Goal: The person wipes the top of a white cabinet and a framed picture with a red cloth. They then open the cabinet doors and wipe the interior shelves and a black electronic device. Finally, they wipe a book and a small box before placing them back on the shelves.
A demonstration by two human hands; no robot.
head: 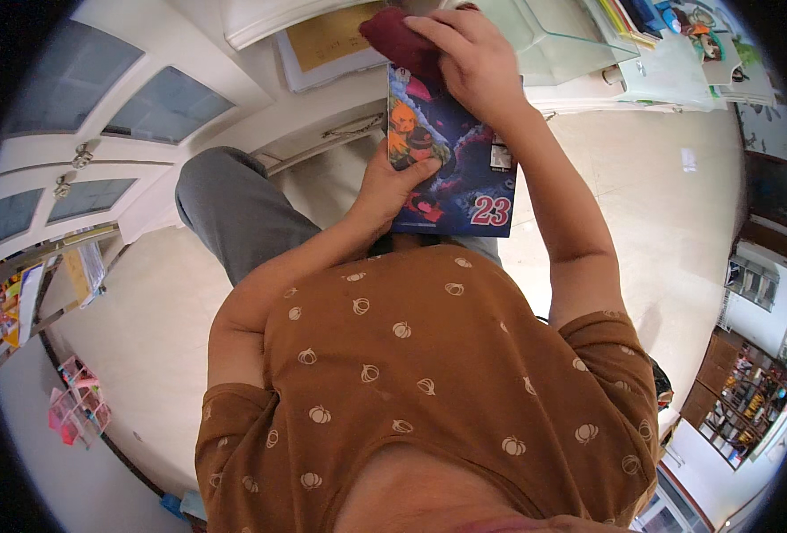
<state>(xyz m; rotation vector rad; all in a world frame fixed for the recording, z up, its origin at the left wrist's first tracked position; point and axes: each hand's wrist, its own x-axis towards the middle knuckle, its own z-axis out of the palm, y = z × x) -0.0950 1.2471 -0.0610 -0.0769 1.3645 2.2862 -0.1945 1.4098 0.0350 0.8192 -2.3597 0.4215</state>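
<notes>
My left hand (393,180) grips a dark blue illustrated book (460,180) by its left edge, thumb across the cover. The cover carries colourful cartoon figures and a large printed number in its lower right corner. A dark red cloth (400,40) is bunched in my right hand (477,66), which lies over the top part of the book. The cloth covers the upper edge of the cover. Behind the book, part of my lap is hidden.
A drawer or shelf with a brown envelope (330,36) and white papers is in front. To its right stands a clear glass tank (560,40). White cabinet doors with frosted panes (167,103) are at the left. A pink wire rack (80,403) stands by the left wall.
</notes>
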